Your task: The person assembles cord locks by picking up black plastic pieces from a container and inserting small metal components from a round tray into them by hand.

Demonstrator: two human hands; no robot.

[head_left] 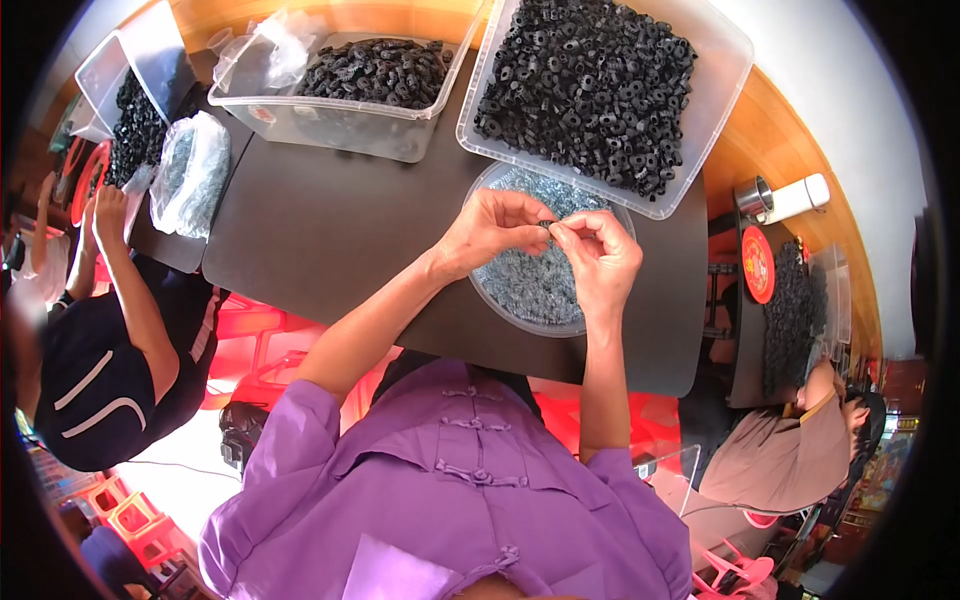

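Observation:
Above a round clear tub [583,328], my left hand [495,232] and my right hand [605,262] meet fingertip to fingertip. Pinched in my left thumb and forefinger is a small black plastic part [546,226], mostly covered by the fingers. My right thumb and forefinger are also closed, right against that part; whether they grip it or another tiny piece is hidden. Small silvery metal pieces [530,285], too fine to name surely, fill the tub below. Just beyond it, a large translucent bin [722,60] holds many small black plastic parts [590,85].
A second clear bin [350,135] with black pieces stands at the back left of the dark table [320,215]. A plastic bag [190,175] lies farther left. One person [120,360] sits left, another [780,450] right, near a white bottle [797,198] and red plate [758,265].

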